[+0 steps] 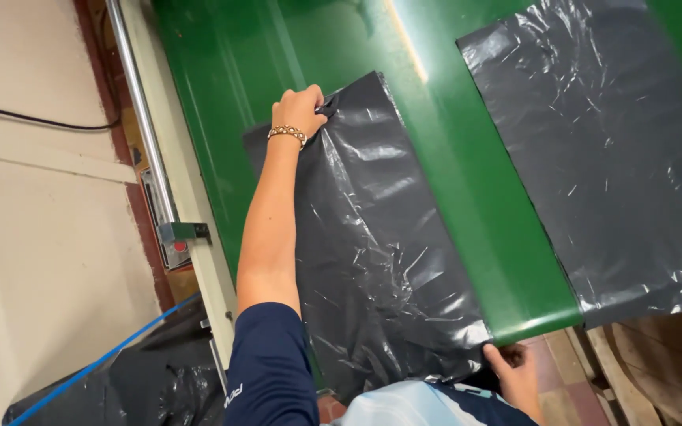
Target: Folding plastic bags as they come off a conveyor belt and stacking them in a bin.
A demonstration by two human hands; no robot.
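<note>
A black plastic bag (pixel 380 237) lies flat on a green conveyor surface (pixel 467 197). My left hand (pixel 300 106), with a beaded bracelet on the wrist, is stretched out and pinches the bag's far edge near its corner. My right hand (pixel 515 367) grips the bag's near edge where it hangs over the end of the green surface. The bag is wrinkled and shiny, pulled taut between the two hands. My navy sleeve (pixel 270 371) covers part of the bag's near left side.
A second black bag (pixel 601 158) lies flat on the green surface to the right. A metal rail (pixel 140 110) and a beige frame run along the left edge, with a small box with a red button (pixel 175 246). Crumpled black bags with a blue strap (pixel 136 379) lie at the lower left.
</note>
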